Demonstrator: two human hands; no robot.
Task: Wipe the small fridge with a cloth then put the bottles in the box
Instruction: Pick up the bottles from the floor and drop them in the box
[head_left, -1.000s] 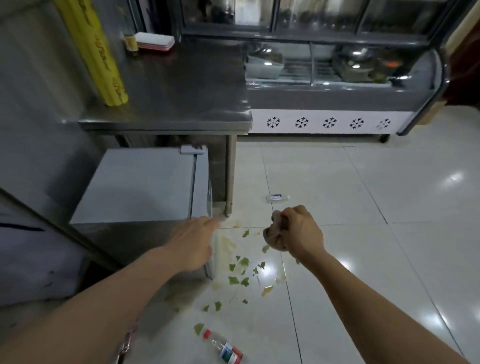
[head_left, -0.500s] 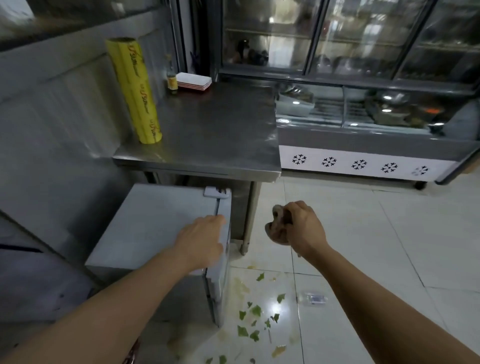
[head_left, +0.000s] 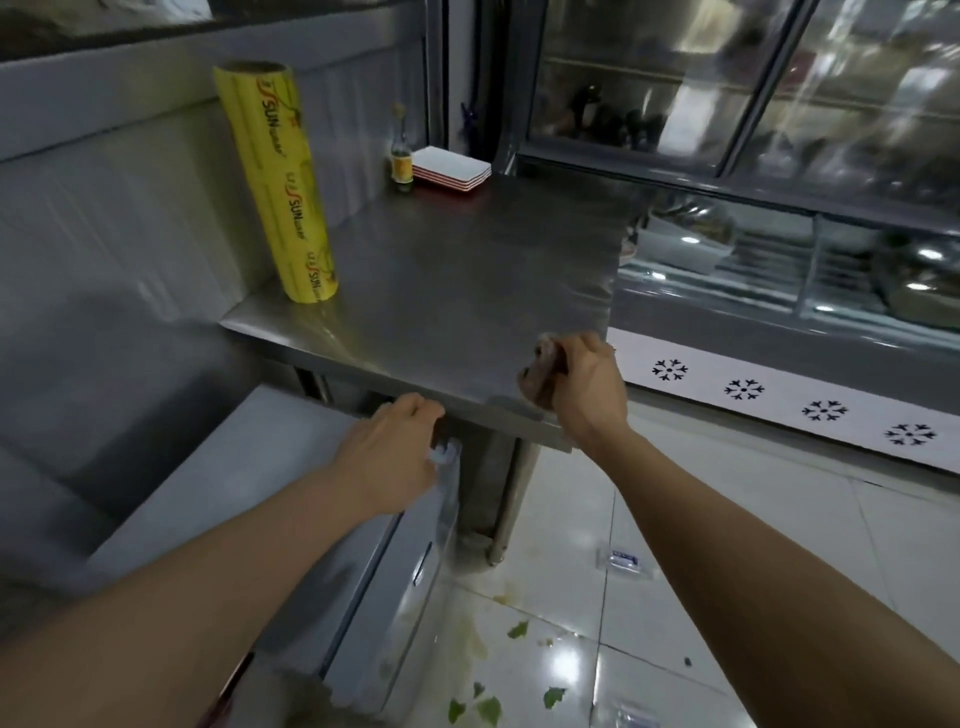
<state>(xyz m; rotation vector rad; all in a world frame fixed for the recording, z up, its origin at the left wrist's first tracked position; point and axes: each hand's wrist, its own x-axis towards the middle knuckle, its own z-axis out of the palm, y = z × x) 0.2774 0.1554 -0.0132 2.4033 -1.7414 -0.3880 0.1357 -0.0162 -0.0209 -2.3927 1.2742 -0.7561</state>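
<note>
Your left hand (head_left: 387, 457), fingers relaxed, has slid back along the small fridge (head_left: 218, 499) top to its rear corner; your right hand (head_left: 576, 382) stays clamped on the balled cloth (head_left: 540, 371), now raised over the tabletop (head_left: 457, 270). Wiping looks imminent.

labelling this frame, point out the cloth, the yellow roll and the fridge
cloth (head_left: 540, 371), head view, on the bunched brown wad held in the right hand
yellow roll (head_left: 278, 182), head view, on the middle of its printed side
fridge (head_left: 228, 493), head view, on its flat grey top
</note>
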